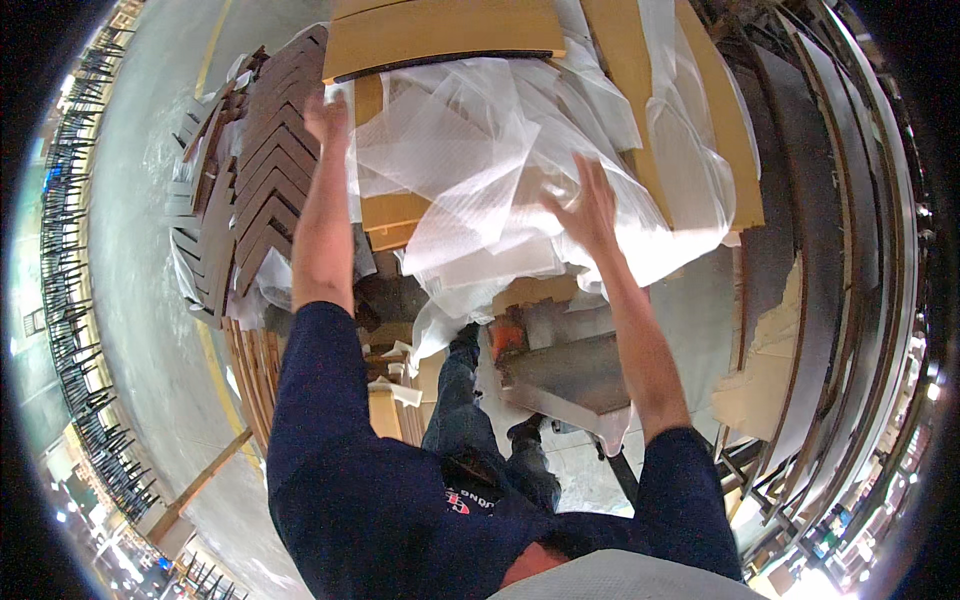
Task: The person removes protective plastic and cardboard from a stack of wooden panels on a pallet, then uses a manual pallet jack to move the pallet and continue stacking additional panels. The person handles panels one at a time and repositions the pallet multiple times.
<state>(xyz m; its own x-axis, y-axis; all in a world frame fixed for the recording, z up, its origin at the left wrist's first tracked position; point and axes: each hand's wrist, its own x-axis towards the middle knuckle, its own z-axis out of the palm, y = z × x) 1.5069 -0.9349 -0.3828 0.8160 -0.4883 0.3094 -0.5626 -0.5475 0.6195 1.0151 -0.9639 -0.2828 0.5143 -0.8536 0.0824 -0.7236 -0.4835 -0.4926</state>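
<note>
White translucent foam sheets (470, 140) lie loose and crumpled over a stack of light-brown wooden panels (392, 212). My right hand (588, 208) is over the right part of the sheets, thumb and fingers apart; whether it touches them is unclear. At the left edge of the stack is my left hand (326, 118), close to the corner of an upper wooden panel (445, 38) with a dark front edge. Blur hides how its fingers are set and whether they touch the panel or the sheet. Another foam sheet (690, 120) drapes over panels on the right.
Dark-brown angled wooden pieces (280, 170) are piled to the left, beside a grey floor (150, 240). Tall dark boards (790, 200) stand along the right. Below the stack are a dark panel (570, 372) and pieces of cardboard near my legs.
</note>
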